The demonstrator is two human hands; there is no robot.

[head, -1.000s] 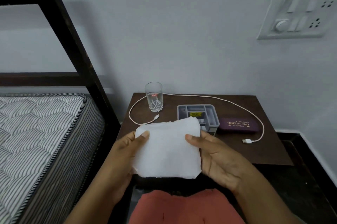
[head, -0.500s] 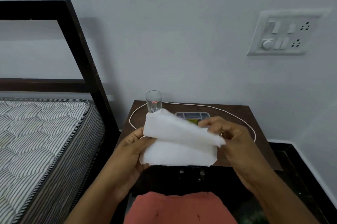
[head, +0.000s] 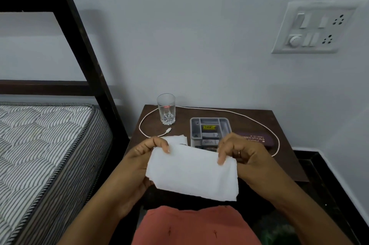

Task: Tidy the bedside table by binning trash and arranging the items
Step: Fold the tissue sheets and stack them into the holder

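On my left a striped mattress (head: 40, 145) lies in a dark bed frame (head: 83, 45); a white switchboard (head: 311, 29) sits on the grey wall (head: 199, 25).

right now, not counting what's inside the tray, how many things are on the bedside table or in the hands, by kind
glass: 1
white cable: 1
grey organiser tray: 1
purple glasses case: 1
white tissue, pinched by left hand and right hand: 1
total: 5
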